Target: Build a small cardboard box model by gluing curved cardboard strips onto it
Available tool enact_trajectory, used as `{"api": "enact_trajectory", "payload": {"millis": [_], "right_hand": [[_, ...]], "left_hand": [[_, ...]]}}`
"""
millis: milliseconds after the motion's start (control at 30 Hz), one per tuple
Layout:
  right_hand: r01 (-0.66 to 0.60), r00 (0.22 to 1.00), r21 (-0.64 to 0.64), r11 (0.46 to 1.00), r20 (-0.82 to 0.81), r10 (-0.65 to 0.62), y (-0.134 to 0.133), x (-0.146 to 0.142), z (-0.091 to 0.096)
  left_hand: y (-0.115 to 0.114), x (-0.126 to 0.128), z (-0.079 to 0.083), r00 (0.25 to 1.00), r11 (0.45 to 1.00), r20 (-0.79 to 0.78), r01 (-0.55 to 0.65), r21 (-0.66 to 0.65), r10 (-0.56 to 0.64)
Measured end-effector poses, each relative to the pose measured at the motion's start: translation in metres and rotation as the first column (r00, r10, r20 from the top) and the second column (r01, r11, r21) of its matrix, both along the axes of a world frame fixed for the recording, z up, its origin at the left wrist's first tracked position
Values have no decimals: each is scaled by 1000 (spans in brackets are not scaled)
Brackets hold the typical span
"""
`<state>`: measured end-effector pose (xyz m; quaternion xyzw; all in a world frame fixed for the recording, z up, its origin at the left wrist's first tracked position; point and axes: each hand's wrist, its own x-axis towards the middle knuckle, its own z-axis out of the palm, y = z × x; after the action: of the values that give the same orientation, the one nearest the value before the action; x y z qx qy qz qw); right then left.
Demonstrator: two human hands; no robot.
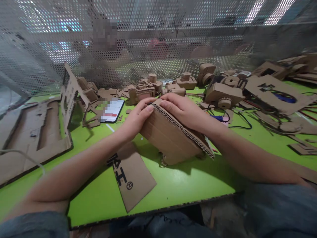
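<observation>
A folded cardboard piece [168, 138], its corrugated edge facing up, stands tilted on the green table in front of me. My left hand [141, 114] grips its upper left corner, thumb on the near face and fingers curled over the top. Over the upper right side lies my right hand [182, 107], fingers wrapped around the edge close to the left hand. The far side of the piece is hidden. Below and to the left, a flat cardboard sheet [138, 185] with black printed characters lies on the table.
A phone [112, 110] lies behind my left forearm. Cut cardboard panels [56, 142] fill the left. Along the back stand several cardboard camera-shaped models [224, 94] before a perforated metal screen [138, 43]. Black cable [244, 122] and cardboard scraps [279, 122] are at right.
</observation>
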<state>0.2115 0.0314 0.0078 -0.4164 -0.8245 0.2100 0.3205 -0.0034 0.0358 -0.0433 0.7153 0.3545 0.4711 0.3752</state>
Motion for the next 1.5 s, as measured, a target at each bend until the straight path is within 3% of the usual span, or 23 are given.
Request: {"api": "enact_trajectory", "payload": {"millis": [100, 233, 400, 600, 700, 900, 1267, 1400, 1500], "right_hand": [[49, 998, 115, 992, -53, -43, 0, -2, -3], [-49, 999, 203, 978, -8, 52, 4, 2, -3], [-182, 977, 76, 980, 128, 172, 14, 12, -6], [-229, 963, -84, 970, 124, 238, 24, 19, -11], [-224, 968, -132, 966, 88, 236, 25, 18, -14], [-58, 995, -200, 978, 66, 73, 27, 16, -12], [-89, 979, -256, 963, 155, 132, 33, 23, -11], [-102, 966, -329, 939, 192, 172, 35, 34, -5], [-103, 980, -367, 925, 121, 157, 35, 39, -1]], "left_hand": [[4, -4, -3, 999, 993, -41, -9, 116, 14], [6, -12, 1, 990, 972, -140, 46, 230, -14], [17, -21, -2, 988, 953, -156, 45, 299, 2], [26, -20, -14, 988, 957, -115, -64, 283, 100], [26, -19, -17, 990, 965, -95, -75, 250, 102], [31, -20, -25, 987, 982, -61, -140, 128, 149], [38, -24, -43, 979, 980, -48, -197, 18, 198], [39, -23, -50, 975, 964, 25, -212, -158, 219], [44, -21, -51, 953, 915, 190, -151, -375, 235]]}}
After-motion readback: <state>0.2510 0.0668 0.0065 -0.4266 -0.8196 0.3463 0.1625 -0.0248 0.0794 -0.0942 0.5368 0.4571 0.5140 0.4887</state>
